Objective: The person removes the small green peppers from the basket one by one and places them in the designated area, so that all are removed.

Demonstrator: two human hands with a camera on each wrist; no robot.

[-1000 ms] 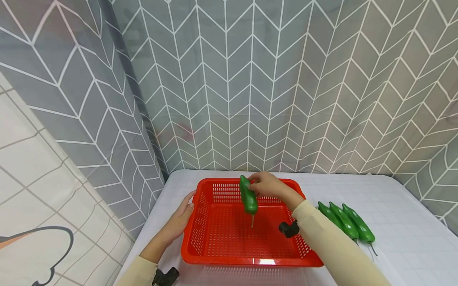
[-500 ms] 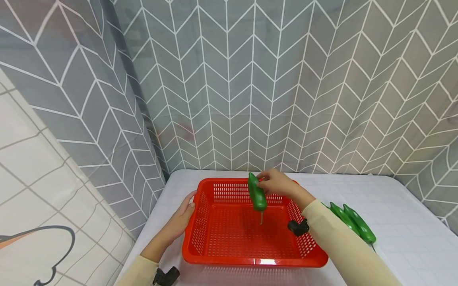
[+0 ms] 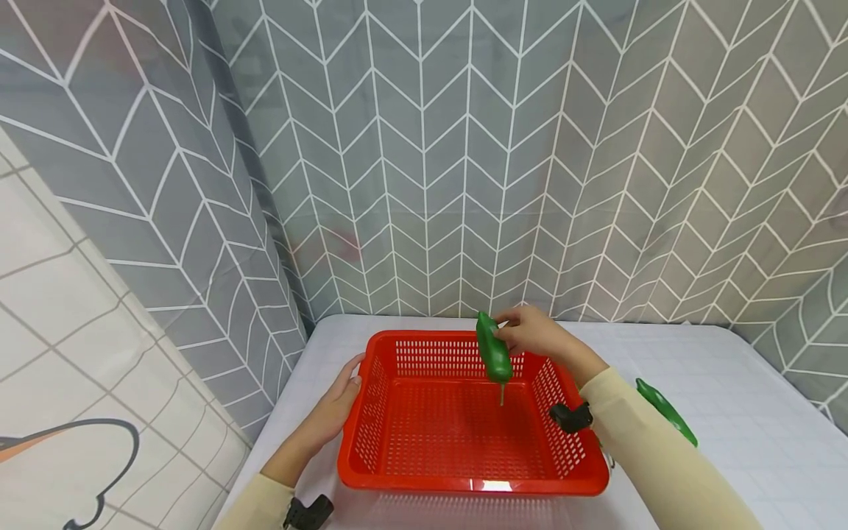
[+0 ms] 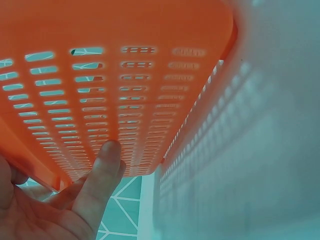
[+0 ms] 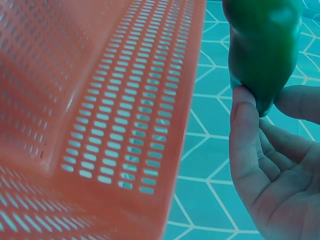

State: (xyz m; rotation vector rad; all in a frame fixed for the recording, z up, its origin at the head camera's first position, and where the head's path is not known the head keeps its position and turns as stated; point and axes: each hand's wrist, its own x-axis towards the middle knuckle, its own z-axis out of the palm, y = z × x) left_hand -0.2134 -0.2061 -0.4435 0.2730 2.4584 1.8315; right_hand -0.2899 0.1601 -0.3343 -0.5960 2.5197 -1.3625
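A glossy green pepper (image 3: pixel 494 350) with a thin stem hangs over the far right part of the red basket (image 3: pixel 473 486). My right hand (image 3: pixel 530 331) pinches it near its pointed tip, thumb and fingers on opposite sides, so the stem end points down. The right wrist view shows this pinch at the narrow end of the pepper (image 5: pixel 265 45). My left hand (image 3: pixel 336 405) holds the basket's left side at the rim. In the left wrist view, a finger (image 4: pixel 102 172) presses on the slotted outer wall below the rim.
Another green pepper (image 3: pixel 665 412) lies on the white-covered table (image 3: pixel 762 412), right of the basket and partly behind my right sleeve (image 3: pixel 662 442). A grey patterned curtain (image 3: pixel 464 162) stands behind the table. White tiles (image 3: pixel 79 331) are at the left.
My right hand has carried the pepper to the right and slightly up, over the basket. My right sleeve now hides more of the peppers on the table. The left hand stays put.
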